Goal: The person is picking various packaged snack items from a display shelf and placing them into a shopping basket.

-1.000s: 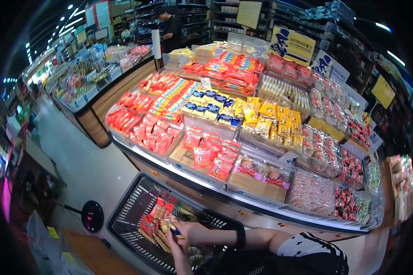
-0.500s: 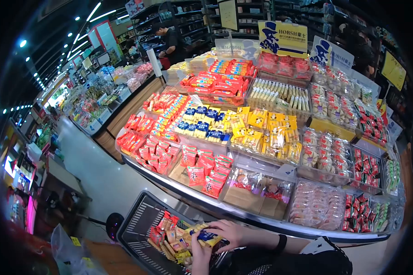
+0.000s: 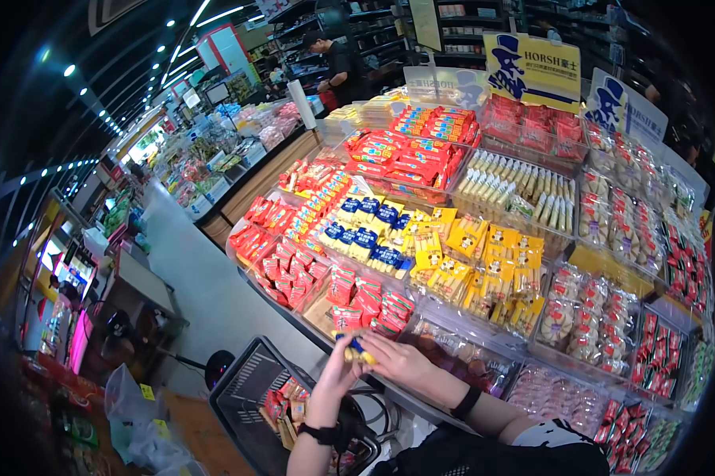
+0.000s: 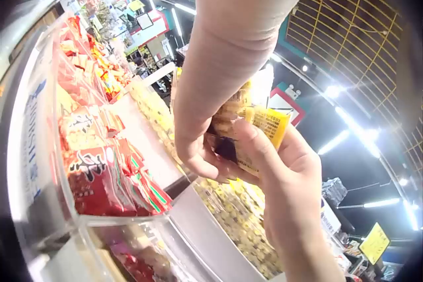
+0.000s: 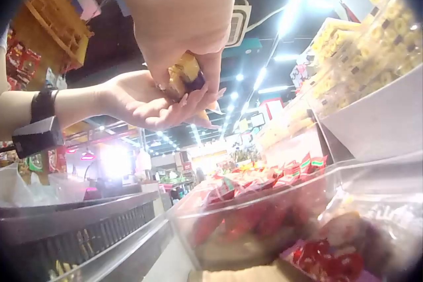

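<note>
Both hands are together in front of the display, sharing one small yellow and dark-blue snack packet (image 3: 356,350). My left hand (image 3: 335,371) grips it from the near side; in the left wrist view its thumb presses on the yellow wrapper (image 4: 268,125). From the right, my right hand (image 3: 401,361) wraps its fingers over the same packet, hiding much of it. Lower left stands a dark slotted shopping basket (image 3: 249,371), with several red and tan snack packets (image 3: 282,404) inside.
Clear bins of red packets (image 3: 365,300), blue-and-white packets (image 3: 365,226) and yellow packets (image 3: 476,274) fill the sloped stand. A HORSH sign (image 3: 536,70) rises behind. At the back left stands a person in black (image 3: 341,67). Plastic bags (image 3: 131,397) lie lower left.
The hands have lifted the packet from over the basket up toward the front edge of the bins. The head view has shifted, so the stand appears farther right than half a second ago.
</note>
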Demonstrator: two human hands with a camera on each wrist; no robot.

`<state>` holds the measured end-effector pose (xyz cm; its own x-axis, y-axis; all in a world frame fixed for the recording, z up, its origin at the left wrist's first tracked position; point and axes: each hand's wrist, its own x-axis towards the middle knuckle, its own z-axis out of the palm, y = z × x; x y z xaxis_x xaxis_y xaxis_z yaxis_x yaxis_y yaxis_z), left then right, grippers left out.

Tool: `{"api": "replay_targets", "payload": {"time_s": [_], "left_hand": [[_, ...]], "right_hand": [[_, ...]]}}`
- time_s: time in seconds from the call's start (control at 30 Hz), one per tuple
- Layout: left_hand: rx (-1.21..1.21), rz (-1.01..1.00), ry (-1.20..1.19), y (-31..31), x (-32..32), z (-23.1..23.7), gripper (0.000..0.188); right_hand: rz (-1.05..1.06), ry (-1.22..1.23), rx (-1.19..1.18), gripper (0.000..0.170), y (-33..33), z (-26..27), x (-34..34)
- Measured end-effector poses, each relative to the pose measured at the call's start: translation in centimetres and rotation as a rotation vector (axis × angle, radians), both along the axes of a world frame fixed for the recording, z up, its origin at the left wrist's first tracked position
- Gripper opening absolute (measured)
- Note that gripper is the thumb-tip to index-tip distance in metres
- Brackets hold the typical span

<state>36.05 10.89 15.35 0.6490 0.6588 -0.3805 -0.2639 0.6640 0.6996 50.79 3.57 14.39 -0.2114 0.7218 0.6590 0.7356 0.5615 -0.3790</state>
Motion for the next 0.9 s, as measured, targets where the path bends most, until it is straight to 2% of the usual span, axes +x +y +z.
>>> {"api": "replay_targets", "payload": {"time_s": [0.13,0.17,0.27,0.33,0.37,0.43,0.47,0.5,0.6,0.63,0.7,0.73,0.77,0.83,0.9], "left_hand": [[0.105,-0.144,-0.017,4.5,3.7,2.9,0.041],[0.114,-0.116,0.072,5.1,4.9,4.1,0.042],[0.133,-0.21,0.051,9.5,6.3,1.4,0.044],[0.384,0.078,0.264,9.4,8.0,1.5,0.047],[0.384,0.077,0.269,9.1,8.8,1.5,0.047],[0.557,0.315,0.336,8.5,10.0,0.8,0.049],[0.594,0.283,0.334,8.5,10.2,0.1,0.053],[0.635,0.268,0.389,8.4,10.5,0.0,0.048],[0.971,0.189,0.425,10.2,10.7,-1.1,0.042],[0.958,0.199,0.429,10.8,10.6,-1.5,0.042],[0.809,0.137,0.378,11.8,11.0,-1.0,0.039],[0.907,0.136,0.485,12.1,11.2,-1.0,0.038],[0.898,0.144,0.485,12.3,11.3,-1.0,0.038],[1.274,0.097,0.97,12.6,11.6,-0.8,0.037],[1.31,0.186,0.967,11.9,11.6,-1.3,0.035]], "right_hand": [[-0.218,0.116,0.05,0.053,4.0,1.0,2.3],[-0.27,0.167,0.065,0.054,5.1,0.9,2.8],[-0.418,0.261,0.071,0.05,8.4,0.6,3.8],[-0.553,0.312,0.049,0.046,10.4,0.0,3.9],[-0.552,0.317,0.047,0.046,11.2,-0.7,4.1],[-0.748,0.111,0.046,0.045,12.6,-2.1,4.0],[-0.707,0.157,0.02,0.045,12.9,-2.9,3.7],[-0.7,0.159,0.017,0.045,13.0,-3.1,3.5],[-0.807,0.062,-0.134,0.042,13.5,-3.1,2.4],[-0.795,0.055,-0.143,0.042,13.7,-2.9,2.2],[-0.918,-0.051,-0.17,0.045,14.2,-2.3,2.2],[-0.931,-0.125,-0.263,0.05,14.6,-2.4,2.3],[-0.923,-0.133,-0.267,0.05,14.8,-2.5,2.4],[-0.967,-0.224,-0.337,0.052,15.4,-2.8,2.6],[-0.977,-0.28,-0.361,0.053,15.6,-3.1,2.7]]}}
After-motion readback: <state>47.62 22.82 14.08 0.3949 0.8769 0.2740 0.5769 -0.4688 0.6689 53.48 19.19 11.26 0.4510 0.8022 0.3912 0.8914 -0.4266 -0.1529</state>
